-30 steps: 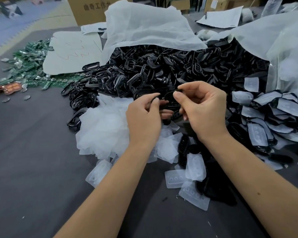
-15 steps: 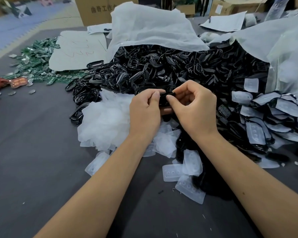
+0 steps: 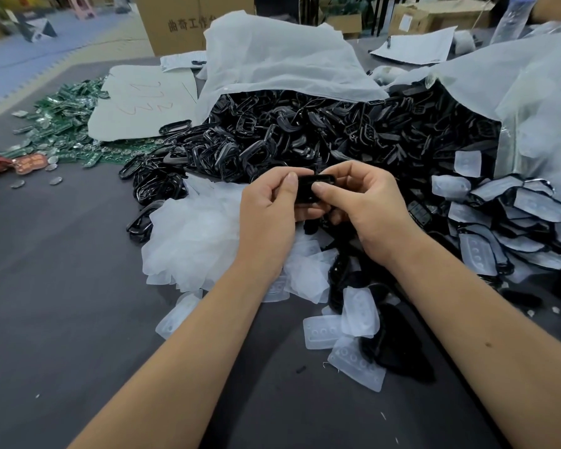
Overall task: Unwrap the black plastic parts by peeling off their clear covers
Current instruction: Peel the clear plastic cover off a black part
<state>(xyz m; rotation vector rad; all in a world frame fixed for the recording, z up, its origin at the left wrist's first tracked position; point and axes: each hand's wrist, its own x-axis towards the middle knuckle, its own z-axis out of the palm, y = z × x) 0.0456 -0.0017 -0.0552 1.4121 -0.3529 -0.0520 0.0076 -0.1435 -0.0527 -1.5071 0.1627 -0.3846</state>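
Tabletop: the dark grey tabletop fills the lower left of the frame; both forearms cross it from the bottom edge towards the centre.
Peeled covers: loose clear covers lie at lower centre, just beside the wrists, and a bigger white heap of covers sits left of centre.
Left hand: the left hand, at centre, has its fingers curled round the left end of the black part, thumb pressed on its top face.
Right hand: the right hand pinches the part's right end, thumb tip on the face and fingers curled behind.
Task's thing: the part is held between both hands at frame centre, above the covers and off the tabletop.
Doing the step well: my judgement is that one grip should steady the part while the other thumbnail lifts a corner of the film, then peels low and slowly so it comes off whole.
Waiting parts: still-covered parts are stacked at right centre.
Unwrapped pile: a black heap spreads across the upper centre under white bags.
Hard to make out: whether the held part still carries film, or which edge is lifted, cannot be told; the fingers hide most of it.
Far left: green pieces at the upper left are too small to identify.
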